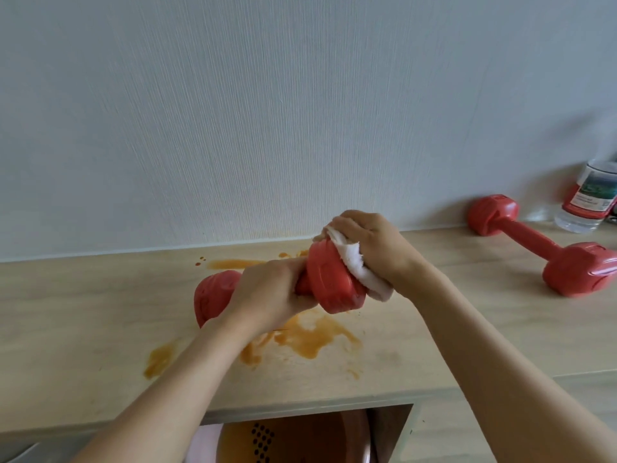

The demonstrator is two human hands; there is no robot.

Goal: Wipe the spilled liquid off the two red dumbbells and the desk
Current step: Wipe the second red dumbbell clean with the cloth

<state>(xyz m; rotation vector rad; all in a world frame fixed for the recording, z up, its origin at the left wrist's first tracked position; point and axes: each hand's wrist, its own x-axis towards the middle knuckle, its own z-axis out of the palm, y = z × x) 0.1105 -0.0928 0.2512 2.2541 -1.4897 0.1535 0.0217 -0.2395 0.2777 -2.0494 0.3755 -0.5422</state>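
My left hand (267, 289) grips the handle of a red dumbbell (330, 279) and holds it tilted above the light wooden desk (83, 312). Its left head (213, 295) is low, near the desk top. My right hand (367, 242) holds a white cloth (354, 265) bunched against the dumbbell's raised right head. Orange liquid (310, 339) is spread on the desk under the dumbbell, with more streaks (233, 263) near the wall. A second red dumbbell (537, 245) lies on the desk at the far right.
A clear plastic bottle (587, 198) with a red label stands by the wall beside the second dumbbell. The white wall rises right behind the desk. Below the desk's front edge is an opening with a brown perforated chair seat (293, 439).
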